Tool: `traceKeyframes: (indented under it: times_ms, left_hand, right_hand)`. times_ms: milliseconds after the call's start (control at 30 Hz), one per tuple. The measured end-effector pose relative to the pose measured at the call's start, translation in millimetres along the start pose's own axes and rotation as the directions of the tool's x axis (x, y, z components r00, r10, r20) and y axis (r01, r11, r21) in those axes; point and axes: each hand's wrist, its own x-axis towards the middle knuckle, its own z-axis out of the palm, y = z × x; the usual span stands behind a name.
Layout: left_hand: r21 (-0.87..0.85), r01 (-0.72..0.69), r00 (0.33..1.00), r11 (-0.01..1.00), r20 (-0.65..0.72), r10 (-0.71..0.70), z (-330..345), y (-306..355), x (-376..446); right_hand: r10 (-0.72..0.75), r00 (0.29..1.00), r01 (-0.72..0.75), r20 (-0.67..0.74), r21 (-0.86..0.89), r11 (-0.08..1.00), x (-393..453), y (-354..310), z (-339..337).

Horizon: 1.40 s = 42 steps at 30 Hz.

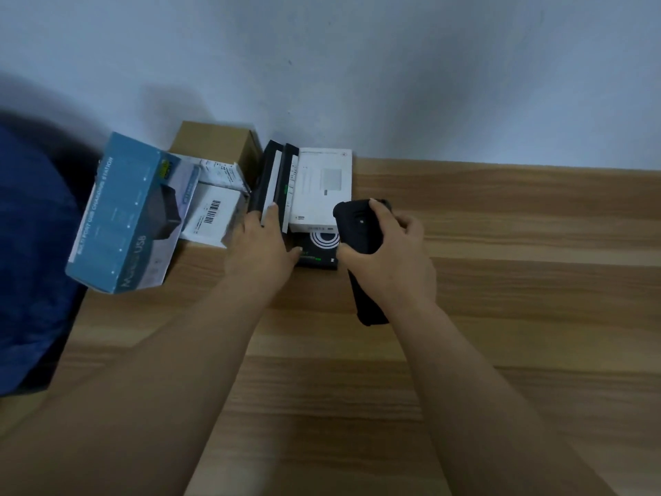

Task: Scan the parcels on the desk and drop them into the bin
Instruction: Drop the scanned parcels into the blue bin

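My right hand (393, 259) grips a black handheld scanner (359, 230), its head over the small boxes at the back of the desk. My left hand (263, 250) lies on the parcels, fingers reaching a black-and-white box (272, 177) standing on edge, thumb touching a flat black box (316, 252) with white rings. A white charger box (323, 186) lies on that black box. Farther left are a large blue USB charging station box (132, 213), a white parcel with a barcode label (213, 216) and a brown cardboard box (214, 141).
The wooden desk (500, 281) meets a pale wall (393, 66) at the back. A dark blue shape (32, 245) fills the left edge beside the desk, blurred; I cannot tell what it is.
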Motion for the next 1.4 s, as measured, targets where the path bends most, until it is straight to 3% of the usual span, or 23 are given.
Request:
traceKeyframes:
  times_ms: [133, 333, 500, 633, 833, 1133, 1300, 1400]
  left_hand:
    - [0.121, -0.072, 0.995, 0.99, -0.065, 0.081, 3.8, -6.8, 19.5]
    - [-0.029, 0.0, 0.995, 1.0, 0.103, 0.003, 13.1, -15.5, 54.4]
    - [-0.02, -0.015, 0.994, 1.0, 0.109, 0.017, 14.1, -16.4, 46.9]
    - [0.005, -0.014, 0.998, 1.0, 0.069, 0.014, 9.0, -10.7, 14.7]
    - [-0.187, 0.089, 0.994, 0.978, 0.076, -0.076, 8.2, 6.8, -75.1]
    - [-0.31, 0.199, 0.978, 0.93, 0.126, -0.168, 58.5, 29.2, -203.8]
    - [-0.126, 0.293, 0.941, 0.948, 0.213, -0.262, 55.0, 18.4, -214.5]
    - [-0.119, 0.325, 0.932, 0.938, 0.207, -0.297, 45.8, 7.7, -205.4]
  right_hand:
    - [0.012, 1.0, -0.012, -0.012, 0.005, 1.0, 13.1, -8.9, 14.4]
    - [0.008, 0.998, -0.009, -0.056, -0.007, 1.0, 31.8, -15.8, 31.2]
    - [0.032, 0.998, -0.033, -0.062, -0.007, 0.999, 31.7, -16.9, 30.4]
    - [0.021, 0.999, -0.021, -0.041, -0.019, 1.0, 12.6, -16.5, 16.0]
    - [0.012, 1.0, -0.012, 0.014, -0.005, 1.0, -35.1, 3.0, -13.0]
    - [0.0, 0.989, 0.005, 0.15, -0.03, 1.0, -104.7, 61.3, -28.5]
    - [0.03, 0.983, -0.027, 0.184, -0.02, 0.999, -116.4, 67.1, -26.3]
    - [0.022, 0.984, -0.018, 0.176, -0.023, 1.0, -114.3, 60.5, -22.7]
